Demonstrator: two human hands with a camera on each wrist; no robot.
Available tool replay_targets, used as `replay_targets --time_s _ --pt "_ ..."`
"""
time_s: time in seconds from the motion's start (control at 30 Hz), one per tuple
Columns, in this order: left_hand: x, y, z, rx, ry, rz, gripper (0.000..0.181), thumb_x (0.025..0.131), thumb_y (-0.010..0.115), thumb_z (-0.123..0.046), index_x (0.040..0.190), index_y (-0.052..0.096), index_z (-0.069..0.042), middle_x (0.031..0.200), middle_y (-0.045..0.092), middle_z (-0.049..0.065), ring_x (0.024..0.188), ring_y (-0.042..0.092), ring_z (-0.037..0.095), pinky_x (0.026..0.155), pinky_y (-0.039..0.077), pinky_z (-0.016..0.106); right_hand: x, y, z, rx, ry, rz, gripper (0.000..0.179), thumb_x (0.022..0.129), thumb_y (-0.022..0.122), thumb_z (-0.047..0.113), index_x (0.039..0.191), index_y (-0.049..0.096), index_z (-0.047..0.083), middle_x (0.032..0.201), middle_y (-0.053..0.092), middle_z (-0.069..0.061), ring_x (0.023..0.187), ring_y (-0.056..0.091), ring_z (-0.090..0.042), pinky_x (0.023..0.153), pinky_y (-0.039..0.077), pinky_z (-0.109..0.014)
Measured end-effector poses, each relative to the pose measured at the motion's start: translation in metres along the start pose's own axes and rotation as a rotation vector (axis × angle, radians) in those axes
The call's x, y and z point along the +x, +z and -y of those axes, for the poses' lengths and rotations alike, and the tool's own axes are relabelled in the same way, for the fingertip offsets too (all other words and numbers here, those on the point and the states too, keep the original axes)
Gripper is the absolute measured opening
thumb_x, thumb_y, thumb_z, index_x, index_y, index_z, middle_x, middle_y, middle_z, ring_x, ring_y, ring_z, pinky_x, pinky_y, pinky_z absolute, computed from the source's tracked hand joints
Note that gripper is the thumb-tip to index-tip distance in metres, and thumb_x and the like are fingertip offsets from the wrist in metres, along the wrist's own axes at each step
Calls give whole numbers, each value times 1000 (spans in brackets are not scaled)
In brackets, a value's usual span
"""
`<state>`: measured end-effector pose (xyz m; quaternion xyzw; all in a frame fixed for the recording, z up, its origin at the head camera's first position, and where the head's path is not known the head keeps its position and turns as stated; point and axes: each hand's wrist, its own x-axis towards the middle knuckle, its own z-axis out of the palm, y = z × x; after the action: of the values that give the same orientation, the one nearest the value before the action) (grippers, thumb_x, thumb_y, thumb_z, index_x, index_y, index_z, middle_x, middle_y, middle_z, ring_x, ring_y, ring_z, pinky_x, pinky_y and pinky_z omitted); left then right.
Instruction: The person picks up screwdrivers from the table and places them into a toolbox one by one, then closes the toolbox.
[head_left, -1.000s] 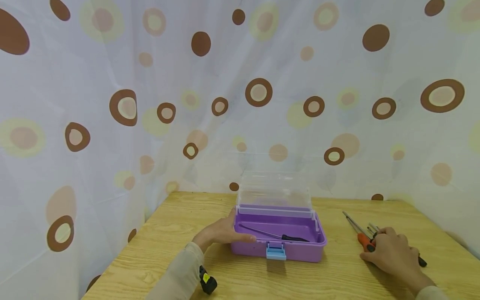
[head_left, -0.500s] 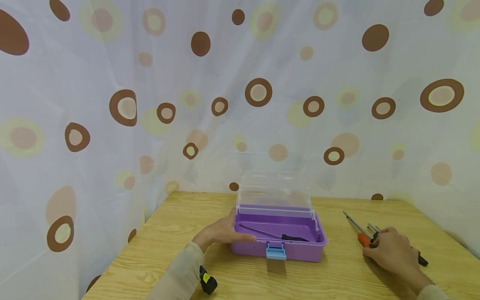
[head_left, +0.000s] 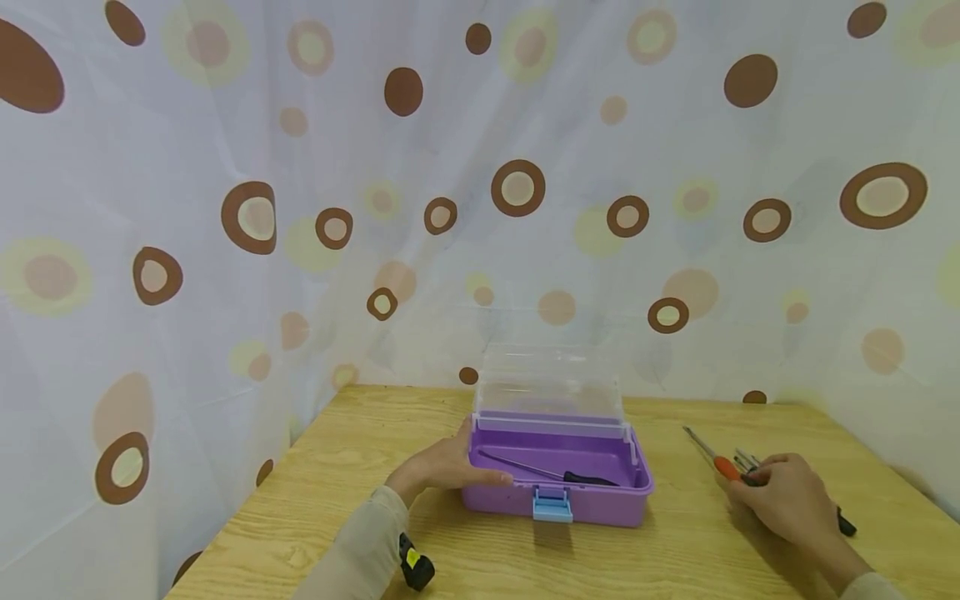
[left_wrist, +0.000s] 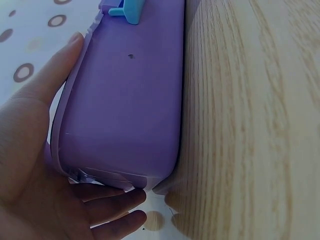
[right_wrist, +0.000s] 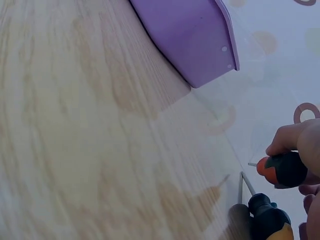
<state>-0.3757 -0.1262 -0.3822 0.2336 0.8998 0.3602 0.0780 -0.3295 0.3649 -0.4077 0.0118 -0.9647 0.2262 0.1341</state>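
A purple toolbox [head_left: 592, 504] stands on the wooden table with its clear lid [head_left: 551, 379] raised at the back. A screwdriver with a black handle [head_left: 588, 478] lies inside it, shaft leaning to the left. My left hand [head_left: 450, 462] holds the box's left end, thumb along the front rim and fingers round the side in the left wrist view. At the right, my right hand [head_left: 787, 500] pinches an orange-and-black screwdriver [right_wrist: 282, 170] between thumb and fingers, shaft pointing away. A second screwdriver with a dark and orange handle [right_wrist: 270, 220] lies below that hand.
Metal tool shafts [head_left: 745, 458] and a black handle end [head_left: 846, 525] show round my right hand. A black object with a yellow patch [head_left: 415, 562] lies beside my left sleeve. A spotted curtain [head_left: 570, 250] hangs behind the table [head_left: 300, 508].
My right hand has gripped the orange-and-black screwdriver and risen slightly with it, apart from the other tools. The left hand and toolbox have stayed in place.
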Motion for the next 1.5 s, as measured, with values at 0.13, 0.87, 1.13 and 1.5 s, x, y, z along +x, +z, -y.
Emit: replay_targets --time_s 0.13,0.87,1.13,1.5 --pt "1 1 1 -11 8 -1 133 80 82 -59 165 -5 -6 162 33 26 140 43 45 114 34 59 0 -1 2 40 -25 -43 47 98 69 37 90 76 -9 115 55 -41 109 51 -57 83 49 -66" --pt "3 2 3 -44 29 -3 131 80 83 -56 165 -3 -7 160 35 25 141 42 45 114 33 60 1 -19 9 415 96 25 74 105 59 46 131 54 -23 150 27 -44 133 28 -63 99 38 -71" --pt "4 3 4 -37 37 5 131 80 83 -58 165 -4 -7 161 34 26 141 42 45 113 34 60 -1 -22 13 421 92 7 72 107 56 44 132 53 -24 151 26 -40 132 30 -60 99 39 -68" --pt "4 2 4 -30 47 2 130 80 83 -57 165 -3 -8 159 37 25 139 44 44 113 34 60 4 -24 18 521 73 27 76 106 58 46 136 49 -23 155 26 -36 137 27 -58 102 35 -69"
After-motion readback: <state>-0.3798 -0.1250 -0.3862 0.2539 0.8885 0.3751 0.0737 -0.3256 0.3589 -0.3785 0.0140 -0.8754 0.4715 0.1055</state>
